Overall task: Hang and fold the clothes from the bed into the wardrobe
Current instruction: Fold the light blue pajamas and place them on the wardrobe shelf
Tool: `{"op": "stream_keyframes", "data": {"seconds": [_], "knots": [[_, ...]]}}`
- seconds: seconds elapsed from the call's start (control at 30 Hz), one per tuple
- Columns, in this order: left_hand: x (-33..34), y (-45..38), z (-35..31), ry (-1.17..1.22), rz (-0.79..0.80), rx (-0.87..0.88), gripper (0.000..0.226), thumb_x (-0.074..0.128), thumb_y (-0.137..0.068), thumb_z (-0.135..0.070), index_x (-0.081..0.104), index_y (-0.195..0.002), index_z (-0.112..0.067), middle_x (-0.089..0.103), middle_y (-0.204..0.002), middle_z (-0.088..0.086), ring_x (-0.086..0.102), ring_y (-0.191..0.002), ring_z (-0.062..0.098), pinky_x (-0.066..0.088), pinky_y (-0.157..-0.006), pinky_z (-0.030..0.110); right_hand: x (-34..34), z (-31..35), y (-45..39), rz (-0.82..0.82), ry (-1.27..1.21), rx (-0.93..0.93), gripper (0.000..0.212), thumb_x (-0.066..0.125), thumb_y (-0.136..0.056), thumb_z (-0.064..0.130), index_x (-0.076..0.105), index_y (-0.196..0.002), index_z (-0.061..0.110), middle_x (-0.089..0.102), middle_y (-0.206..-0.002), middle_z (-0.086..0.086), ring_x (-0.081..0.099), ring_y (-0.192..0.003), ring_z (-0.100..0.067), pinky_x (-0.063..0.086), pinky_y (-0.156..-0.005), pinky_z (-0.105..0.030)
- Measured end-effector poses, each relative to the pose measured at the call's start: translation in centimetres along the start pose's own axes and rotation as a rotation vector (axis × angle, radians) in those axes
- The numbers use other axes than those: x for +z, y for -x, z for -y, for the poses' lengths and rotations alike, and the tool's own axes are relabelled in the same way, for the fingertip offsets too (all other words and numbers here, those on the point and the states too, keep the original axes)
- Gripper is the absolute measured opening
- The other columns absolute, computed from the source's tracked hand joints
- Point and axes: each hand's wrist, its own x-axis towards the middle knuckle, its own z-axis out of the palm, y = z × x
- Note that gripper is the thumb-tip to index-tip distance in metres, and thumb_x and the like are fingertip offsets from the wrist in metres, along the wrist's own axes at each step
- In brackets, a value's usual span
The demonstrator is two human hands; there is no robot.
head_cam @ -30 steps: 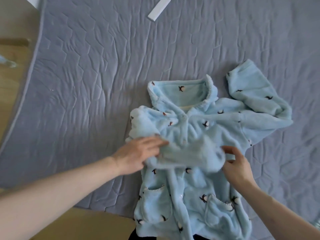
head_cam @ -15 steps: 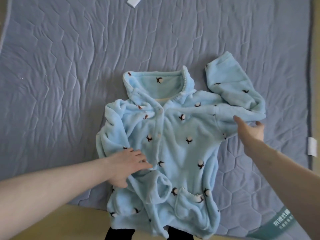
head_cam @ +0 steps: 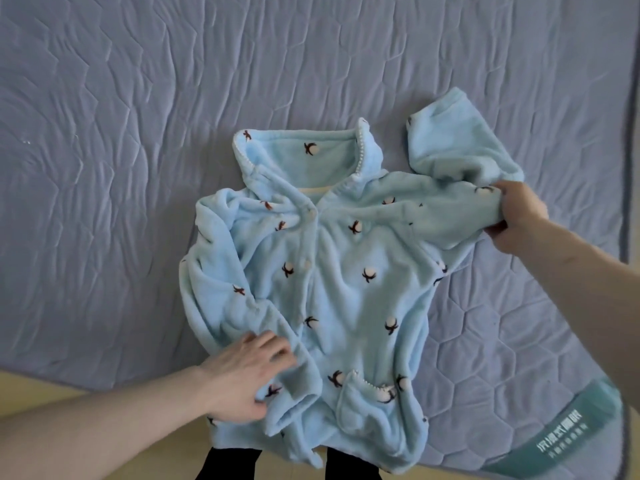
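Observation:
A light blue fleece jacket [head_cam: 349, 271] with small dark-and-white motifs lies front up on the grey quilted bed cover [head_cam: 138, 168], its hem hanging over the near edge. The left sleeve is folded down along the body. My left hand [head_cam: 247, 375] lies flat on that sleeve's cuff end, fingers straight. My right hand [head_cam: 516, 216] grips the bunched right sleeve at the shoulder, thumb under the fabric. The rest of the right sleeve [head_cam: 457, 143] bends back up toward the collar.
The bed cover's teal label corner [head_cam: 568, 434] sits at the lower right. Yellow floor [head_cam: 69, 403] shows below the bed's near edge at the left. Dark trouser legs [head_cam: 228, 465] appear under the jacket's hem.
My right hand has closed on the right sleeve at the shoulder and bunched it. My left hand slid down the folded left sleeve toward its cuff. The view shifted a little.

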Motion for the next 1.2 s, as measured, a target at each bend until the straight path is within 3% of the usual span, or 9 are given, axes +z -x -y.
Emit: {"op": "stream_keyframes", "data": {"seconds": [0.1, 0.27, 0.4, 0.5, 0.63, 0.8, 0.93, 1.07, 1.2], "knots": [[0.6, 0.1, -0.3, 0.014, 0.054, -0.156, 0.056, 0.051, -0.086, -0.046, 0.042, -0.139, -0.032, 0.031, -0.145, -0.007, 0.028, -0.137, 0.018, 0.038, -0.112, 0.042, 2.0, 0.3, 3.3, 0.113, 0.097, -0.206, 0.020, 0.070, -0.076, 0.005, 0.067, -0.086, 0.022, 0.070, -0.085, 0.002, 0.065, -0.084, -0.020, 0.056, -0.065, -0.026], [1.0, -0.9, -2.0, 0.046, -0.074, -0.112, 0.017, 0.048, -0.093, -0.018, 0.058, -0.084, -0.029, 0.058, -0.098, -0.010, 0.047, -0.105, 0.016, 0.040, -0.097, 0.032, 3.4, -1.3, 10.1, 0.498, 0.234, -0.504, 0.036, 0.065, -0.068, -0.006, 0.076, -0.084, 0.025, 0.075, -0.080, 0.007, 0.072, -0.077, -0.010, 0.063, -0.068, -0.027], [1.9, -0.4, -2.0, 0.108, -0.161, -0.236, 0.008, 0.047, -0.094, -0.024, 0.049, -0.099, -0.029, 0.060, -0.102, -0.010, 0.050, -0.106, 0.017, 0.038, -0.091, 0.032, 2.4, -6.3, 13.3, 0.795, 0.766, -0.874, 0.025, 0.050, -0.060, 0.001, 0.064, -0.074, 0.016, 0.060, -0.064, 0.011, 0.056, -0.063, 0.001, 0.049, -0.057, -0.022], [2.6, 0.6, -1.5, 0.082, -0.134, -0.349, 0.028, 0.052, -0.086, -0.037, 0.046, -0.111, -0.027, 0.065, -0.110, -0.003, 0.057, -0.110, 0.022, 0.043, -0.094, 0.036, 0.5, -11.6, 12.5, 0.964, 1.256, -0.990, 0.022, 0.051, -0.064, -0.001, 0.062, -0.077, 0.012, 0.064, -0.087, 0.000, 0.058, -0.093, -0.021, 0.051, -0.078, -0.041], [4.1, 1.7, -0.1, 0.116, -0.106, -0.496, 0.052, 0.052, -0.073, -0.066, 0.045, -0.110, -0.029, 0.067, -0.114, -0.003, 0.063, -0.108, 0.023, 0.042, -0.082, 0.036, -3.0, -17.6, 11.1, 0.913, 1.886, -0.765, 0.052, 0.066, -0.077, 0.025, 0.058, -0.129, 0.029, 0.052, -0.135, 0.011, 0.037, -0.138, -0.017, 0.031, -0.117, -0.033], [6.2, 1.9, -0.7, 0.210, -0.116, -0.464, 0.094, 0.050, -0.052, -0.095, 0.042, -0.120, -0.032, 0.046, -0.121, -0.010, 0.049, -0.113, 0.018, 0.047, -0.087, 0.037, -1.0, -19.4, 12.7, 0.485, 1.256, -0.575, 0.081, 0.069, -0.060, 0.077, 0.037, -0.127, 0.043, 0.057, -0.115, 0.018, 0.055, -0.108, -0.013, 0.045, -0.095, -0.041], [7.5, 1.9, -2.0, 0.063, -0.140, -0.360, 0.080, 0.062, -0.060, -0.078, 0.045, -0.122, -0.031, 0.045, -0.120, -0.005, 0.052, -0.109, 0.023, 0.049, -0.085, 0.044, 2.5, -18.1, 13.0, 0.460, 1.071, -0.657, 0.103, 0.079, -0.073, 0.064, 0.020, -0.154, 0.040, 0.050, -0.126, 0.020, 0.054, -0.107, -0.009, 0.046, -0.084, -0.032], [6.8, 1.9, -2.1, 0.048, -0.117, -0.378, 0.031, 0.062, -0.086, -0.046, 0.057, -0.109, -0.027, 0.055, -0.114, -0.003, 0.055, -0.111, 0.025, 0.048, -0.090, 0.043, 4.9, -17.3, 13.7, 0.554, 1.326, -0.665, 0.055, 0.068, -0.085, 0.032, 0.058, -0.139, 0.034, 0.068, -0.111, 0.006, 0.065, -0.102, -0.024, 0.048, -0.074, -0.032], [6.1, 2.2, -2.3, 0.034, -0.155, -0.188, 0.014, 0.055, -0.096, -0.035, 0.062, -0.096, -0.023, 0.054, -0.107, -0.003, 0.051, -0.108, 0.022, 0.038, -0.093, 0.034, 4.2, -16.8, 16.1, 0.728, 1.143, -1.053, 0.024, 0.057, -0.081, 0.021, 0.078, -0.092, 0.026, 0.058, -0.091, 0.012, 0.055, -0.073, -0.014, 0.044, -0.063, -0.030]]}}
